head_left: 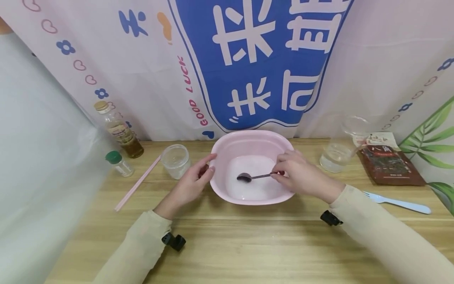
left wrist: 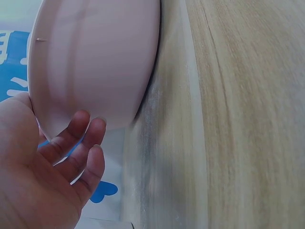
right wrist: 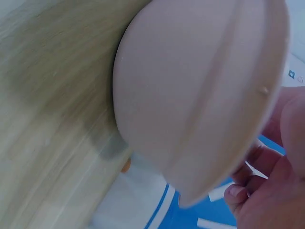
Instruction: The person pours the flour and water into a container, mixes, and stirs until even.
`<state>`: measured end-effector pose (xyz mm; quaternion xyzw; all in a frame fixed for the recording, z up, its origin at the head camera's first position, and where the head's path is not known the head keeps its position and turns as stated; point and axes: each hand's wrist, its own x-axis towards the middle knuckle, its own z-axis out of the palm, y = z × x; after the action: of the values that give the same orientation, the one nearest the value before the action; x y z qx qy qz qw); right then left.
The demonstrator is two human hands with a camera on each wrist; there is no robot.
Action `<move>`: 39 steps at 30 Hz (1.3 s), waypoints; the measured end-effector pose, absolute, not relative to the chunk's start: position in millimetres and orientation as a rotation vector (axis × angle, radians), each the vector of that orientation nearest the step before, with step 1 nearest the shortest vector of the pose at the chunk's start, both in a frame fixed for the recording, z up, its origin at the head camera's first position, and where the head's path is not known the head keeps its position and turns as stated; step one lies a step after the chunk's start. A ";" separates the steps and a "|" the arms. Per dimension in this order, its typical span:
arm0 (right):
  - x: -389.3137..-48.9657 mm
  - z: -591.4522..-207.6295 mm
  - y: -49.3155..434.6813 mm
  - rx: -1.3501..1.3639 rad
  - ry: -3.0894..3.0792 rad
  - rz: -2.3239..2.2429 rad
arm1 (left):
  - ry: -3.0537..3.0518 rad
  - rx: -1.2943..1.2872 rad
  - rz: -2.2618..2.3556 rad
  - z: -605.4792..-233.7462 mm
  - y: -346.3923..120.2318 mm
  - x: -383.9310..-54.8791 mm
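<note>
A pink plastic basin (head_left: 253, 136) stands on the wooden table, with white, slightly foamy-looking contents in its bottom. My left hand (head_left: 191, 179) holds the basin's left rim; in the left wrist view its fingers (left wrist: 88, 143) bend loosely by the outer wall. Over the basin's right side, my right hand (head_left: 299, 173) pinches the handle of a dark spoon (head_left: 244, 178). The spoon's bowl is low over the white contents; whether it touches them I cannot tell. The right wrist view shows the basin's outer wall (right wrist: 190, 86) and part of the right hand (right wrist: 267, 191), the spoon being hidden.
To the left are an oil bottle (head_left: 122, 134), a green-capped jar (head_left: 120, 163), pink chopsticks (head_left: 138, 183) and a clear glass (head_left: 175, 161). On the right stand a clear container with liquid (head_left: 333, 158), a brown packet (head_left: 388, 163) and a light-blue fork (head_left: 400, 202). A printed cloth (head_left: 152, 79) hangs behind.
</note>
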<state>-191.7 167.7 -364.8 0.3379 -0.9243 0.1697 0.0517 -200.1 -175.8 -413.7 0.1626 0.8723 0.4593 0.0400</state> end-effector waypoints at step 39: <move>-189.2 -369.1 175.3 0.788 -2.638 0.490 | 2.662 0.527 1.422 -410.4 -176.0 -200.9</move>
<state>-189.2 175.3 -369.1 0.2776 -0.9294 0.1726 0.1717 -200.9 -176.0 -410.4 0.1718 0.8682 0.4638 0.0391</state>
